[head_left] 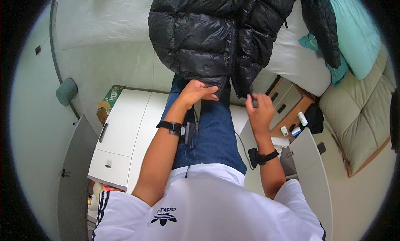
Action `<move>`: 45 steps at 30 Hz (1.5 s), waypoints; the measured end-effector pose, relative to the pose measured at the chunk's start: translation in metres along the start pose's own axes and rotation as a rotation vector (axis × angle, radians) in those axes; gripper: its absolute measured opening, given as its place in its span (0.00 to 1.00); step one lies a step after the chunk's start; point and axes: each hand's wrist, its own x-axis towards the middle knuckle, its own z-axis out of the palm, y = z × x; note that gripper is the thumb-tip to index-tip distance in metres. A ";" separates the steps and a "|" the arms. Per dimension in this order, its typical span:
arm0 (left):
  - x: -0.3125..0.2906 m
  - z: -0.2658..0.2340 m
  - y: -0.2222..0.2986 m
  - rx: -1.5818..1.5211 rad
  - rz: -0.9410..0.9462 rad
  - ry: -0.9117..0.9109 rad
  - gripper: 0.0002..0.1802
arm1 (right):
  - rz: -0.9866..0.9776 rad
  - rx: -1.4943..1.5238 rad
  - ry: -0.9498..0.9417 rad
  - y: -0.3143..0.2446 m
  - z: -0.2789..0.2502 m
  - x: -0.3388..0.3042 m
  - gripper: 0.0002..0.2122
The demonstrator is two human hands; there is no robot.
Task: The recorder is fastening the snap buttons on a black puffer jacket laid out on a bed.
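Observation:
A shiny black puffer jacket (pixel 196 36) lies on the white bed with its lower edge hanging toward me. Its front opening runs down the middle, between the two lower corners. My left hand (pixel 196 94) is closed at the hem beside the opening, thumb and fingers pointing right along the fabric. Just across the opening, my right hand (pixel 261 109) pinches the other lower corner between thumb and forefinger. One sleeve of the jacket stretches away to the right over the bed.
White bedding (pixel 104 20) spreads across the far side. A turquoise pillow (pixel 354 32) and a beige cushioned headboard (pixel 358 116) are at right. Left of my legs stands a white cabinet (pixel 121 124). Small bottles (pixel 302 118) sit on the right, near a wooden-edged nightstand (pixel 287 103).

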 end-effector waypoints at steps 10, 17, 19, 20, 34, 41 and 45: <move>-0.045 0.055 0.037 0.715 0.549 0.343 0.17 | 0.430 0.521 -0.070 -0.073 0.019 0.023 0.08; -0.059 0.062 0.040 0.639 0.593 0.380 0.13 | 0.608 0.740 -0.133 -0.062 0.030 0.011 0.10; -0.059 0.060 0.039 0.661 0.634 0.404 0.12 | 0.618 0.842 -0.134 -0.062 0.034 0.007 0.10; -0.058 0.059 0.039 0.679 0.685 0.416 0.12 | 0.629 0.944 -0.131 -0.062 0.035 0.006 0.10; -0.054 0.062 0.049 0.630 0.704 0.468 0.19 | 0.661 1.344 -0.245 -0.063 0.037 0.001 0.16; -0.039 0.059 0.038 0.612 0.683 0.533 0.18 | 0.742 1.529 -0.414 -0.049 0.031 0.015 0.17; -0.037 0.062 0.035 0.639 0.714 0.539 0.15 | 0.696 1.296 -0.431 -0.033 0.031 0.032 0.13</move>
